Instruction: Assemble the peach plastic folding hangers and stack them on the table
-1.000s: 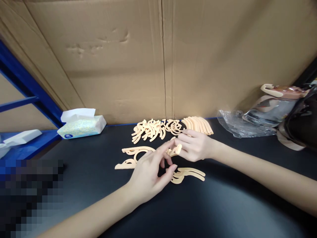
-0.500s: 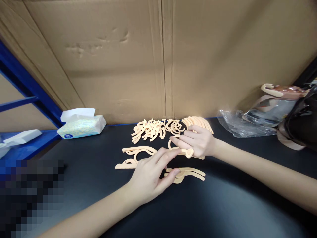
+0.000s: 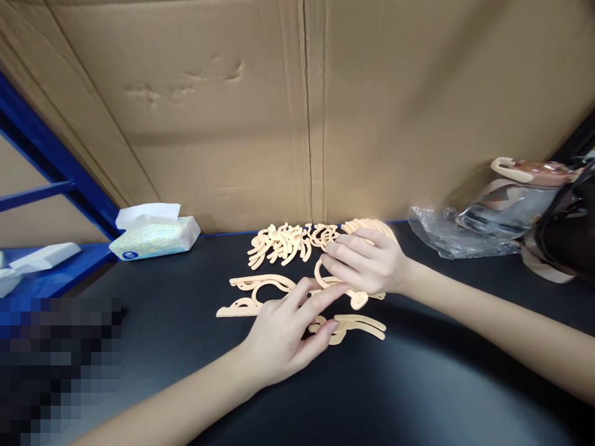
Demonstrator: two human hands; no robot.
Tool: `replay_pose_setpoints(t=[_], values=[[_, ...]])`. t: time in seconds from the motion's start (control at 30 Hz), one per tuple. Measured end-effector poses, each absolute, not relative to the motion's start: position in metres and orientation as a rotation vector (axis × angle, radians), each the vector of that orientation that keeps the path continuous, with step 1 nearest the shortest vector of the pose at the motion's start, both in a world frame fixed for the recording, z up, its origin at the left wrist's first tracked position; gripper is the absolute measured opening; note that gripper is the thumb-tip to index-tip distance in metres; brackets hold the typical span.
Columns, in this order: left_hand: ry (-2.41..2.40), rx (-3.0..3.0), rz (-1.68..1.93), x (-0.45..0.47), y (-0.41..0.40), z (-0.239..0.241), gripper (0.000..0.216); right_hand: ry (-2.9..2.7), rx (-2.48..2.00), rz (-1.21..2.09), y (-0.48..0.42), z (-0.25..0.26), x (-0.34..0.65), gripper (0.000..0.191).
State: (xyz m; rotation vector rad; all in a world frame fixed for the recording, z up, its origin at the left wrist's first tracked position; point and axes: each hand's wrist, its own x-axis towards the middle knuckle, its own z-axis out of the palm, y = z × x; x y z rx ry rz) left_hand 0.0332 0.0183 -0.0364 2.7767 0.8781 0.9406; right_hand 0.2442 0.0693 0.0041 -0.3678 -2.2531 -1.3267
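Looking down at a black tabletop [image 3: 418, 384] backed by a big cardboard wall [image 3: 297, 111]. Gripping a hooked piece [image 3: 359, 301], peach-coloured, in the right hand [image 3: 367, 263]: fingers curled down over it, rounded end poking out on the near side. Sitting pretty much mid-tabletop, low over the surface; can't tell whether touching it or not.

Left hand [image 3: 283, 334] loose and open, not clamping anything. Index and middle fingers stretched out to the right, index tip right up against the hooked piece, thumb tip resting on a pair of long curved pieces [image 3: 360, 325] lying flat just near of the right hand.

More of the same stuff around:
- two flat cut-outs [image 3: 253, 291] just left of the left hand's fingertips
- a messy pile of small curved bits [image 3: 281, 241] at the far edge
- a neat fanned stack of strips [image 3: 379, 226] right beside that pile, partly hidden behind the right hand

Off to the far left, a tissue pack [image 3: 155, 235] with a sheet sticking up, next to a blue rack [image 3: 51, 161]. Far right, a crumpled clear plastic bag [image 3: 446, 238] and a clear jug [image 3: 515, 198] lying tilted.
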Motion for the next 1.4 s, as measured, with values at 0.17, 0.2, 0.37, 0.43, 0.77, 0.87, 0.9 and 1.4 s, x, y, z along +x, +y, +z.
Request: replay_pose_setpoints(t=[0.17, 0.2, 0.37, 0.43, 0.77, 0.87, 0.9, 1.4], values=[[0.934, 2.705, 0.923, 0.035, 0.018, -0.034, 0.027, -2.305, -0.459, -1.220, 0.070, 0.007, 0.240, 0.028], [0.948, 2.675, 0.929, 0.035, 0.018, -0.034, 0.027, -2.290, -0.477, -1.202, 0.070, 0.007, 0.239, 0.027], [1.049, 2.524, 1.011, 0.034, 0.019, -0.038, 0.028, -2.304, -0.683, -0.864, 0.067, 0.002, 0.228, 0.017], [1.065, 2.492, 1.033, 0.033, 0.019, -0.039, 0.025, -2.334, -0.747, -0.748, 0.063, 0.001, 0.224, 0.016], [0.830, 2.359, 1.119, 0.034, 0.023, -0.047, 0.041, -2.271, -0.945, 0.177, 0.060, 0.011, 0.225, 0.014], [0.831, 2.200, 1.114, 0.035, 0.024, -0.046, 0.038, -2.193, -0.878, 0.336, 0.065, 0.011, 0.229, 0.014], [0.848, 2.162, 1.115, 0.035, 0.025, -0.044, 0.032, -2.151, -0.855, 0.374, 0.065, 0.010, 0.230, 0.013], [1.013, 2.362, 0.942, 0.045, 0.012, -0.020, 0.019, -1.666, -0.929, 1.357, 0.011, -0.013, 0.236, 0.021]])
